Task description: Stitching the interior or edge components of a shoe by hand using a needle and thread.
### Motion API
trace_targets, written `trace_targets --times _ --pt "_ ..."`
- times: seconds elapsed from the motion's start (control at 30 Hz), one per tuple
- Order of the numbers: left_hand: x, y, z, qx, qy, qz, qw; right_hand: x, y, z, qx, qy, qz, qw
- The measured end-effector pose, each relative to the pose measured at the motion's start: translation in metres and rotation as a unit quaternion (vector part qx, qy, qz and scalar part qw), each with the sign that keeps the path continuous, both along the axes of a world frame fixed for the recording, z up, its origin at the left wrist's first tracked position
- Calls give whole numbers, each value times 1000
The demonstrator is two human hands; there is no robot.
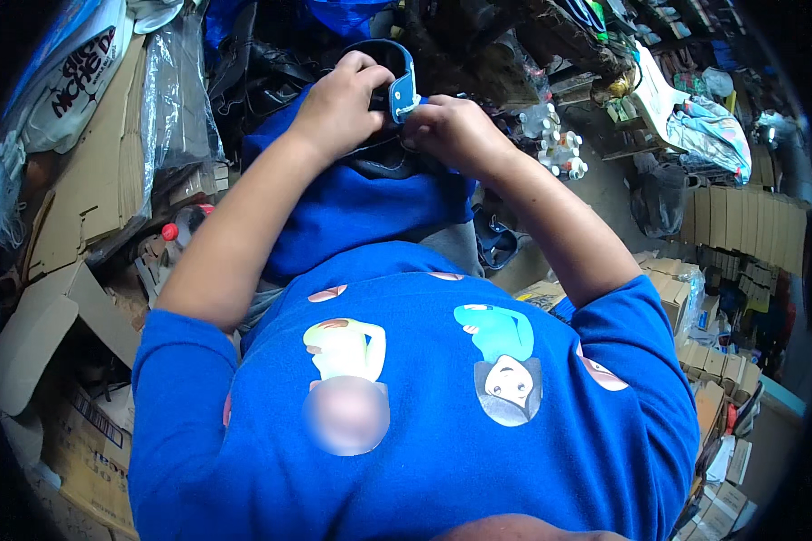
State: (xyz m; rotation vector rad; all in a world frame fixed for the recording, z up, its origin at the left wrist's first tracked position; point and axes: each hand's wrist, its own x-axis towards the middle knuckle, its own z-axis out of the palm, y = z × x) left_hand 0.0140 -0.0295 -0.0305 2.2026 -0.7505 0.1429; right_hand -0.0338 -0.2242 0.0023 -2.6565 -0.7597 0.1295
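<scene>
Blue short-sleeved shirt [424, 433], cartoon figure prints across front; forearms bare

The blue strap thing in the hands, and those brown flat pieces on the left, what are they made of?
The blue strap, held by the left hand and right hand, looks like leather or faux leather: smooth, slightly shiny, with a stiff curve. The brown sheets look like matte cardboard, with folded flaps and creases.

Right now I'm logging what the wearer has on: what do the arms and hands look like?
Both forearms are bare. The left hand and right hand wear no gloves, and no rings or watch show. Short sleeves of a bright blue shirt end above the elbows; its front carries cartoon figures.
</scene>
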Motion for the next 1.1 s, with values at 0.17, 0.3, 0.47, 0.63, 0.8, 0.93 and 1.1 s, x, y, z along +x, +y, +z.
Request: trace_targets --times 0.17,0.3,0.47,0.63,0.8,0.93,1.1 --pt "-27 68 38 12 -31 3 999 -12 -55 8 329 354 -166 859" --pt "-23 129 63 119 -17 37 992 -19 -83 16 642 403 -170 630" --pt "-22 136 57 287 -97 2 953 -21 -60 -2 191 229 -256 920" --pt "-7 143 43 271 -178 -31 946 -33 -57 -12 -74 35 -117 990" --pt "8 153 35 268 -222 -45 936 -48 -84 -38 -80 -60 -96 990" --pt "8 163 -1 249 -171 -10 953 -56 -91 -52 -87 -91 -98 987" --pt "10 155 -25 133 11 88 987 -68 -100 -57 354 315 -286 833"
